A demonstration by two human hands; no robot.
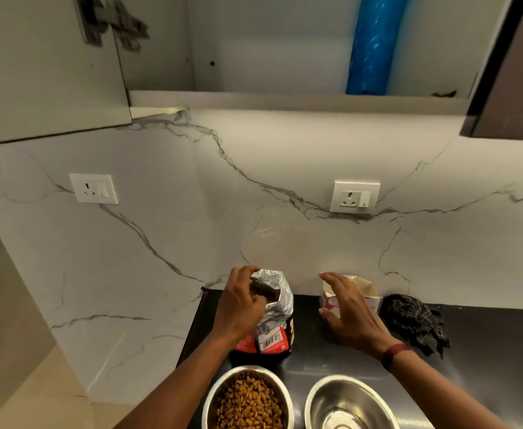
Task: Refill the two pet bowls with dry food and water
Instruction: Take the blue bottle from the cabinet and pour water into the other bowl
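The open mouth of the food bag (pixel 274 308) is held by the left hand (pixel 241 303), whose fingers (pixel 247 272) are curled over the foil rim. Brown kibble (pixel 261 294) is seen inside the bag, just beside that grip. The bag is stood upright on the black counter (pixel 486 335). Directly below the grip, nearer the person, the filled bowl (pixel 215 397) is found, heaped with the same pellets. The right hand (pixel 351 317) is spread wide, its fingers straight and parted, and nothing is held in it. It is poised over the front of a white carton (pixel 370 297), though contact cannot be told. Below that hand, just beside the filled bowl, the empty steel bowl (pixel 350 404) is set. A dark checked cloth (pixel 415 323) is laid just outside the right wrist, which is circled by a red band (pixel 394 354).
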